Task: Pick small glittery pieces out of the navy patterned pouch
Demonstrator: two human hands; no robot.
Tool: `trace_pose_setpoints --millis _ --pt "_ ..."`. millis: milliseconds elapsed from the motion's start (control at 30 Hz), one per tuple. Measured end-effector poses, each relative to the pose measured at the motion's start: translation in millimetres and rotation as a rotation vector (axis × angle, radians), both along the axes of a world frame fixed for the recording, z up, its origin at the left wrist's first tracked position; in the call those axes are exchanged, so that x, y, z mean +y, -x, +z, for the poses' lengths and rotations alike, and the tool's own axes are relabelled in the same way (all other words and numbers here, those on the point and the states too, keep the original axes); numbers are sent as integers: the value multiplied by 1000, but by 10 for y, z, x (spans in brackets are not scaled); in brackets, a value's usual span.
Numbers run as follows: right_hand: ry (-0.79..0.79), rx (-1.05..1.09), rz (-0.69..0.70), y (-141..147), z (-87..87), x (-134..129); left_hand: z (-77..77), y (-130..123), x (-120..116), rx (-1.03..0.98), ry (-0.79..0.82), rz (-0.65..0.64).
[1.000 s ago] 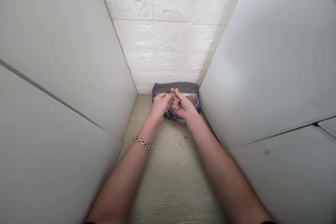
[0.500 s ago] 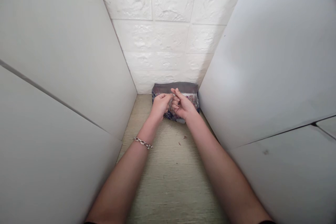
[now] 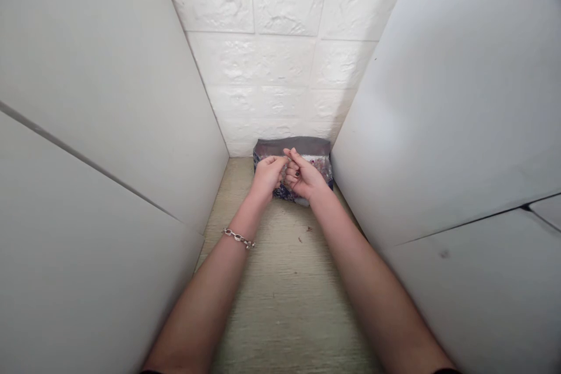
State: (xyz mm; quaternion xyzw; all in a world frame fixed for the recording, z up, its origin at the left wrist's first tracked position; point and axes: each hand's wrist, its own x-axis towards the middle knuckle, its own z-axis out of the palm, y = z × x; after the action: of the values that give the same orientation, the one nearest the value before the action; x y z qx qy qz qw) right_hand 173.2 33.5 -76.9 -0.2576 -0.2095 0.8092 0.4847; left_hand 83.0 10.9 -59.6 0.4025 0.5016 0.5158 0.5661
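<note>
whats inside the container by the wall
Inside the open container, shiny plastic with reddish specks shows on the right; the left hand and right hand cover the middle, hiding anything there.

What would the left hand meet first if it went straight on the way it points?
Probably the right hand, immediately ahead of the left hand; depth is unclear, so they may be touching.

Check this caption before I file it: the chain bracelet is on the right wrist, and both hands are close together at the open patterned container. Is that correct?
Not quite: the chain bracelet is on the left wrist, as the head view shows. The left hand and right hand are close together at the open patterned container.
</note>
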Motion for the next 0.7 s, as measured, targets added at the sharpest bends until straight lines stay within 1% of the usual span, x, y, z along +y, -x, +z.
trace_pose_setpoints --millis 367,533,700 --pt "-72 -65 7 11 7 -10 16 11 -1 -78 9 -11" --pt "-66 -49 25 2 27 -4 22 20 1 -119 2 -23" --pt "-45 -23 35 2 20 5 24 15 0 -92 16 -19"
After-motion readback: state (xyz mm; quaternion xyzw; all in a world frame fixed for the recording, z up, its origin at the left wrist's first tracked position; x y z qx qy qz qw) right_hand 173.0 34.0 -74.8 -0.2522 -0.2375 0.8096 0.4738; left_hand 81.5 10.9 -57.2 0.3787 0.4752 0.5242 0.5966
